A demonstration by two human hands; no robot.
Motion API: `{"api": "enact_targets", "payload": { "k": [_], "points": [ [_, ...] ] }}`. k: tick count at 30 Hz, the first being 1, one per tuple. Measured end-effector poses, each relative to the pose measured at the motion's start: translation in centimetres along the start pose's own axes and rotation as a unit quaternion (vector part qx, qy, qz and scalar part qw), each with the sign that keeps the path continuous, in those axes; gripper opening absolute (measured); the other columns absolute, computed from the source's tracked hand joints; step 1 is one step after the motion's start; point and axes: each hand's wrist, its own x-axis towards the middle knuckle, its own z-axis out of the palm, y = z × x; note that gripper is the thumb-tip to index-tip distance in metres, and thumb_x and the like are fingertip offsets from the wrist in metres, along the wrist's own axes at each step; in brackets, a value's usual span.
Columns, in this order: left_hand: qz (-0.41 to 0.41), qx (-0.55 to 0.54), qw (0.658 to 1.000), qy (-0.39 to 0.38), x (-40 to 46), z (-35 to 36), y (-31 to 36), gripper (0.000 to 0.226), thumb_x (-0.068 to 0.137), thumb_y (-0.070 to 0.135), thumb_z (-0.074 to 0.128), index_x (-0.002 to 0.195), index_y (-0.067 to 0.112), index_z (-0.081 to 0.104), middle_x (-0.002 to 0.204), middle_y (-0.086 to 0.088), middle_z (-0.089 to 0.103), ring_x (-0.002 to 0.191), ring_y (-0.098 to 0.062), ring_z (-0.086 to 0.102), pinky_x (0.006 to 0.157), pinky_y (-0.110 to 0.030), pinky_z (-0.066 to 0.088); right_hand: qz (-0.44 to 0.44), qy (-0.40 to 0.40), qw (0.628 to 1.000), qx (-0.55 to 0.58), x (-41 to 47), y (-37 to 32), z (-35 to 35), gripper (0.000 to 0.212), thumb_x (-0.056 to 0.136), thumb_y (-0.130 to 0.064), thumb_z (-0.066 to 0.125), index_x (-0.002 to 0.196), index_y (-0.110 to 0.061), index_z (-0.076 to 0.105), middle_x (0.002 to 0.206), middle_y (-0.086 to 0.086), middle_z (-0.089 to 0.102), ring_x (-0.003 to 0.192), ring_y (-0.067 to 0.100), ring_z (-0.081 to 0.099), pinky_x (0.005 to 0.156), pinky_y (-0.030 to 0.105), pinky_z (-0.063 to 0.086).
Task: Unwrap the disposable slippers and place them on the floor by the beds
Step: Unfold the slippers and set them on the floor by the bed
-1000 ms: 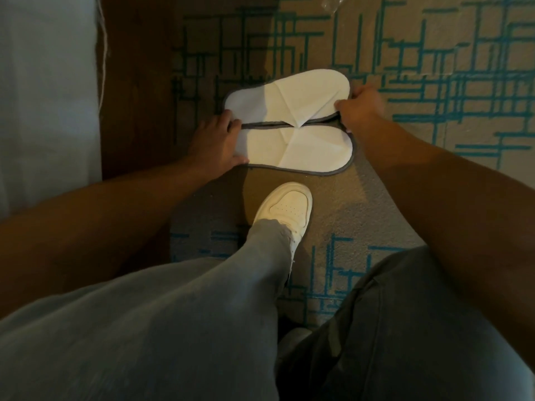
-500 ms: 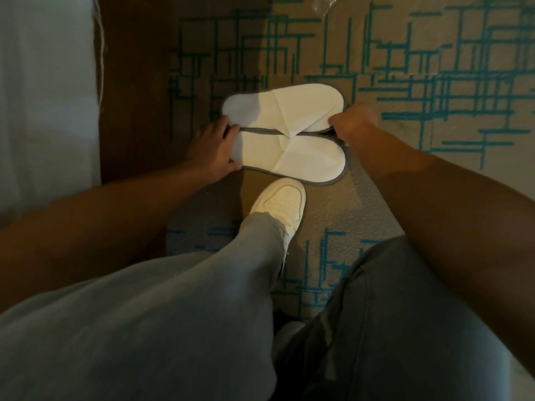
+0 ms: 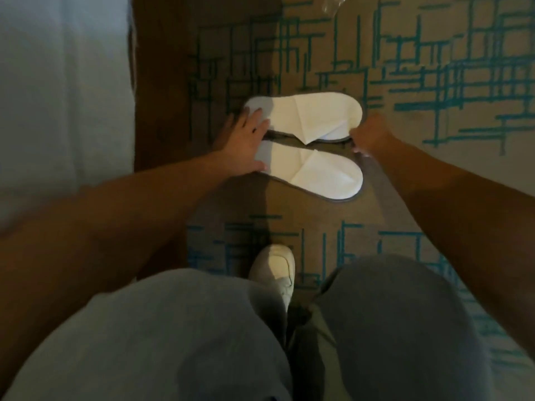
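Observation:
Two flat white disposable slippers with grey edges lie side by side on the carpet, the far slipper [image 3: 315, 115] and the near slipper [image 3: 321, 175], toes to the right. My left hand [image 3: 246, 143] lies with straight, spread fingers on their heel ends. My right hand [image 3: 369, 137] has curled fingers at the toe end, between the two slippers; what it pinches is hidden behind the knuckles.
White bedding [image 3: 63, 91] and the dark wooden bed base [image 3: 162, 82] run along the left. The beige carpet [image 3: 434, 175] has a teal line pattern. A clear plastic wrapper [image 3: 333, 4] lies at the top edge. My white shoe [image 3: 275, 267] and grey trouser legs fill the foreground.
The view has pulled back and the slippers now lie farther from my shoe. My left hand's fingers have straightened and spread over the heels. The near slipper's toe has angled away from the far one.

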Motion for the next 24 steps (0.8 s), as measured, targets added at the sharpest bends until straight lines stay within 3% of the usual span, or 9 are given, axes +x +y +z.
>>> {"api": "enact_targets", "payload": {
  "k": [3,5,6,11,13,16,18,21,24],
  "points": [
    [0.01,-0.019,0.998,0.054,1.4,2.1,0.2,0.108,0.078,0.066,0.067,0.159,0.015,0.017,0.169,-0.009,0.005,0.156,-0.032,0.004,0.125,-0.053,0.009,0.003,0.002,1.0,0.008,-4.6,-2.9,-1.0,0.015,0.09,-0.023,0.055,0.078,-0.015,0.054,0.087,0.012,0.066,0.072,0.022,0.069,0.065,0.028,0.062],
    [0.026,-0.016,0.997,0.074,1.8,3.0,0.2,0.104,0.08,0.068,0.064,0.158,0.015,0.021,0.169,-0.01,0.009,0.155,-0.032,0.009,0.124,-0.053,0.012,0.01,0.009,1.0,0.019,-6.2,-2.6,-1.6,0.028,0.1,-0.021,0.051,0.072,-0.017,0.048,0.071,0.004,0.055,0.048,0.01,0.057,0.035,0.014,0.042],
    [0.032,-0.015,0.996,0.079,1.8,3.3,0.3,0.101,0.08,0.068,0.063,0.157,0.015,0.023,0.168,-0.01,0.011,0.155,-0.032,0.012,0.124,-0.053,0.014,0.019,0.009,1.0,0.011,-7.0,-2.1,-1.9,0.028,0.102,-0.022,0.049,0.075,-0.016,0.049,0.07,0.003,0.053,0.048,0.01,0.051,0.033,0.014,0.037],
    [0.015,-0.051,0.996,0.077,1.4,3.9,0.9,0.094,0.086,0.06,0.063,0.158,0.014,0.022,0.169,-0.009,0.009,0.155,-0.033,0.01,0.122,-0.053,0.017,0.017,-0.025,0.998,-0.056,-9.7,0.7,-1.8,0.039,0.102,-0.039,0.052,0.113,-0.003,0.065,0.086,0.012,0.066,0.068,0.02,0.06,0.059,0.03,0.048],
    [0.016,-0.05,0.996,0.073,1.3,3.8,1.1,0.093,0.087,0.057,0.064,0.158,0.014,0.022,0.168,-0.009,0.01,0.155,-0.033,0.01,0.121,-0.053,0.018,-0.04,-0.008,0.996,-0.084,-10.6,1.3,-1.0,0.054,0.09,-0.046,0.069,0.124,-0.004,0.062,0.114,0.017,0.068,0.099,0.029,0.067,0.08,0.037,0.056],
    [0.013,-0.034,0.997,0.067,0.9,3.4,1.0,0.091,0.088,0.057,0.062,0.158,0.016,0.022,0.168,-0.009,0.011,0.155,-0.033,0.011,0.122,-0.054,0.019,-0.03,-0.024,0.977,-0.21,-12.1,2.0,0.8,0.087,0.082,-0.054,0.075,0.145,-0.001,0.045,0.149,0.019,0.048,0.133,0.036,0.05,0.107,0.044,0.044],
    [0.01,-0.034,0.997,0.065,0.3,3.2,1.3,0.087,0.09,0.056,0.06,0.157,0.017,0.023,0.167,-0.008,0.013,0.154,-0.033,0.014,0.121,-0.055,0.021,-0.021,-0.031,0.976,-0.217,-12.4,2.4,1.4,0.083,0.088,-0.047,0.072,0.148,0.001,0.04,0.154,0.021,0.041,0.137,0.037,0.046,0.109,0.044,0.04],
    [-0.006,-0.029,0.997,0.068,-1.4,3.9,1.7,0.082,0.09,0.057,0.059,0.155,0.016,0.03,0.165,-0.008,0.02,0.148,-0.034,0.025,0.117,-0.053,0.028,-0.014,0.017,0.998,-0.064,-11.9,1.5,0.7,0.072,0.089,-0.034,0.074,0.146,-0.006,0.041,0.148,0.018,0.048,0.134,0.035,0.049,0.108,0.046,0.045],
    [-0.025,-0.045,0.996,0.07,-3.1,5.2,1.6,0.079,0.088,0.058,0.061,0.151,0.015,0.037,0.165,-0.008,0.023,0.145,-0.034,0.031,0.115,-0.052,0.031,-0.069,0.044,0.993,-0.088,-11.3,-0.3,0.5,0.065,0.09,-0.026,0.074,0.144,-0.014,0.041,0.145,0.012,0.051,0.133,0.032,0.05,0.108,0.045,0.043]
  ]
}}
